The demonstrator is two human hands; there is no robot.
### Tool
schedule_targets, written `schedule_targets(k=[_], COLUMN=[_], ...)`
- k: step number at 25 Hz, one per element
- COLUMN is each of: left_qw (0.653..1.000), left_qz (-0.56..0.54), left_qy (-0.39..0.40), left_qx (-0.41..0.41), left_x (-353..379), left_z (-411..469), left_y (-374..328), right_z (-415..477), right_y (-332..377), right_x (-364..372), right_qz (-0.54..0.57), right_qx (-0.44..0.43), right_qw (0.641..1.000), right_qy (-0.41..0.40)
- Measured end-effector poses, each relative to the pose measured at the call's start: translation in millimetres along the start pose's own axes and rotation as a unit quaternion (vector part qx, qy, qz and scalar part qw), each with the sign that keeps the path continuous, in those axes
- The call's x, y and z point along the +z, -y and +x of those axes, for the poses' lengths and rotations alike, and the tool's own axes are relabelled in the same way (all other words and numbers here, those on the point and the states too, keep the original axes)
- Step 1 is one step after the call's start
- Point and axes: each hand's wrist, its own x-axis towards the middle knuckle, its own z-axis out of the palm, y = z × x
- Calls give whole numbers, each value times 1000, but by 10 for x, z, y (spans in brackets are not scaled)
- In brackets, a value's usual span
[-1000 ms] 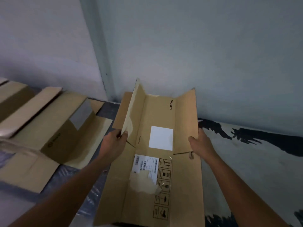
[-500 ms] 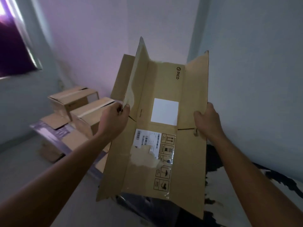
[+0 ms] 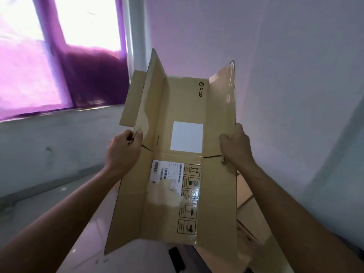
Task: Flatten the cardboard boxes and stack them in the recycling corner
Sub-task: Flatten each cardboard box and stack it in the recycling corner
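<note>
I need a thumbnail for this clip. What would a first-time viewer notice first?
The opened-out cardboard box fills mid-frame, held up with its white sticker and shipping label facing the camera. The left hand grips its left flap and the right hand its right edge. At upper left, a bright window glows purple.

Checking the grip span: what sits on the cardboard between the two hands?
Head view: between left hand and right hand lies the flattened box, its centre panel bearing a blank white label.
</note>
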Motion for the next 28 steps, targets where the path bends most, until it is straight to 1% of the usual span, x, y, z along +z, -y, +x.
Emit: schedule_targets(k=[4, 7, 10, 13, 16, 18, 22, 25, 28], left_qw=[997, 992, 986, 982, 983, 985, 990, 989, 987], left_qz=[36, 74, 100, 114, 112, 107, 92, 102, 104], left_qy=[-65, -99, -118, -128, -121, -115, -64, -34, 22], left_qx=[-16, -37, -62, -77, -80, -77, -90, -98, -118], left_x=[-265, -449, -611, -764, -907, -1009, -1058, -929, -639], left_z=[806, 1413, 1962, 2509, 3140, 3653, 4599, 5238, 5864], left_y=[642, 1086, 1597, 2241, 2913, 3383, 4143, 4666, 5315], right_z=[757, 1315, 1720, 2090, 2440, 2706, 3214, 3567, 3956], right_y=[278, 522, 720, 859, 997, 1127, 1227, 1121, 786], right_x=[1094, 1881, 2661, 3522, 4367, 4925, 5832, 6405, 7039], right_qz=[32, 52, 64, 69, 67, 65, 62, 44, 43], right_qx=[-28, -34, -31, -36, -33, -16, 22, 59, 111], right_qw=[998, 995, 991, 989, 990, 991, 994, 992, 985], right_qy=[36, 74, 110, 125, 121, 116, 92, 103, 126])
